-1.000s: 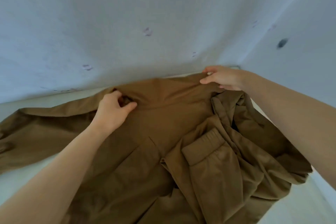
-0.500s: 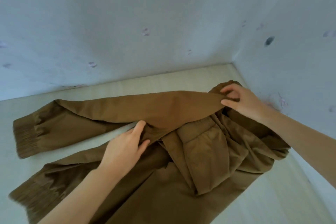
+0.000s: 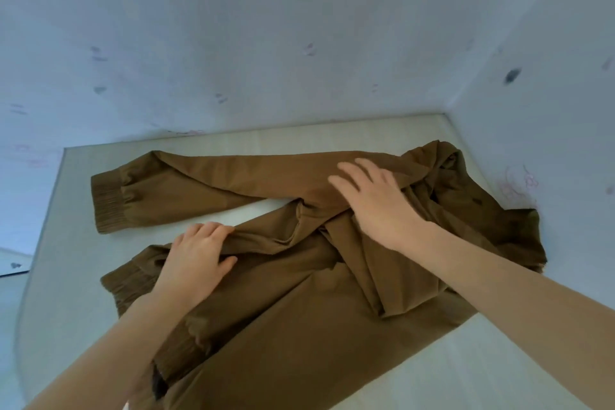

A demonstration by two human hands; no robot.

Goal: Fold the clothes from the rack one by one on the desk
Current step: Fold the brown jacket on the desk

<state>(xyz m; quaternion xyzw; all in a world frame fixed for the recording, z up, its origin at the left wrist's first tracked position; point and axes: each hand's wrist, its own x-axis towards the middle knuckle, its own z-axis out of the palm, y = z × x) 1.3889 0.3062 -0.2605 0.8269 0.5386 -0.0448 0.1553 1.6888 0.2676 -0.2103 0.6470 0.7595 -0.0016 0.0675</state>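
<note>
Brown trousers [image 3: 299, 293] spread on the pale surface [image 3: 466, 373], tucked into the wall corner. Waist end bunched at about 3 o'clock, both cuffed legs running out toward 9 o'clock, so the long axis goes roughly 3-to-9. Far leg [image 3: 186, 186] lies flat near the wall at 11; near leg [image 3: 253, 280] runs down toward 7-8, a wedge of bare surface between them.

My right hand [image 3: 376, 203] lies on the crotch area where the legs meet, fingers straight and spread, pressing flat, gripping nothing. My left hand [image 3: 196, 256] sits on the near leg's upper edge, fingers curled over a ridge of fabric, thumb [image 3: 226, 265] below it: looks like a pinch on that edge.

Judgement: legs not yet stacked. The left hand is the nearer one to the loose leg, the far leg lies toward 12 from it, so the coming move probably carries the near leg up onto the far one while the right hand pins the crotch. Waist bunch at 3 needs flattening.
</note>
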